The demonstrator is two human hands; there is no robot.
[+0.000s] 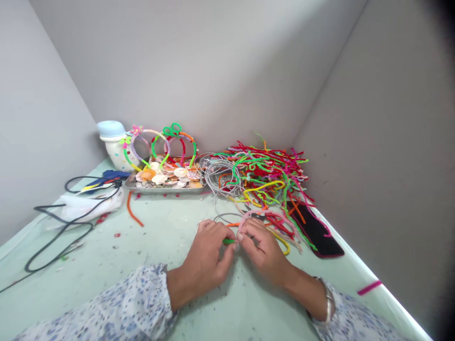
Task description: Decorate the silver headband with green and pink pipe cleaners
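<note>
My left hand (208, 253) is closed, pinching a short green pipe cleaner (228, 241) between thumb and fingers. Its fingertips almost meet those of my right hand (265, 251), which is closed in a pinch too. From the right fingertips a pale pink pipe cleaner (268, 213) arcs up and away to the right. A thin grey wire (222, 215) curves just behind both hands, with a bit of orange beside it. My fingers hide where the green and pink pieces end.
A metal tray (167, 190) of seashells stands at the back, with decorated headbands (151, 132) on it. Beside it lie coiled wire (220, 177) and a tangled pipe cleaner heap (270, 166). A dark phone-like slab (320, 234) is at right, a black cable (59, 222) at left.
</note>
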